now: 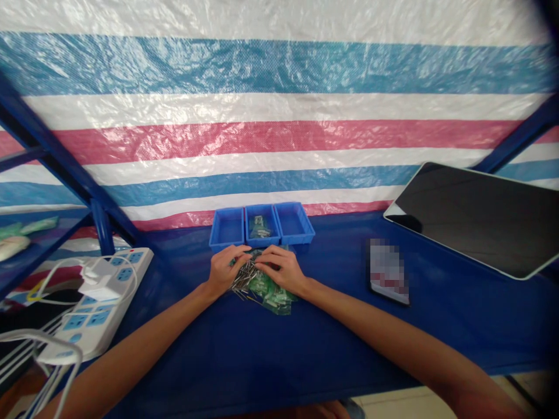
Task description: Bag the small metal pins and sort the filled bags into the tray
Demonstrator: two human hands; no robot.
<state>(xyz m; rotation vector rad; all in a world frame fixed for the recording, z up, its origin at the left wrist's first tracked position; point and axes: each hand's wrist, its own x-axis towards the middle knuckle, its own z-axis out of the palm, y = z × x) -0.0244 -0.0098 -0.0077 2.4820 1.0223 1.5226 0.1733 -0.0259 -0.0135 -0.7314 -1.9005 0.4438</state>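
Observation:
My left hand (226,270) and my right hand (283,270) meet over a small heap in the middle of the blue table. The thumb and fingers of each hand are brought together in a pinch, but what lies between the tips is too small to make out. Beneath them is a loose pile of thin metal pins (243,277). Several small green-tinted plastic bags (274,295) with pale pieces inside lie under and beside my right hand. Just behind my hands stand three blue bins in a row; the middle bin (262,240) holds a similar small bag (259,227).
The left bin (227,237) and right bin (297,237) flank the middle one. A white power strip (105,317) with cables is on the left. To the right are a phone (388,270) and a large dark-screened tablet (476,218). Behind hangs a striped plastic sheet (279,139).

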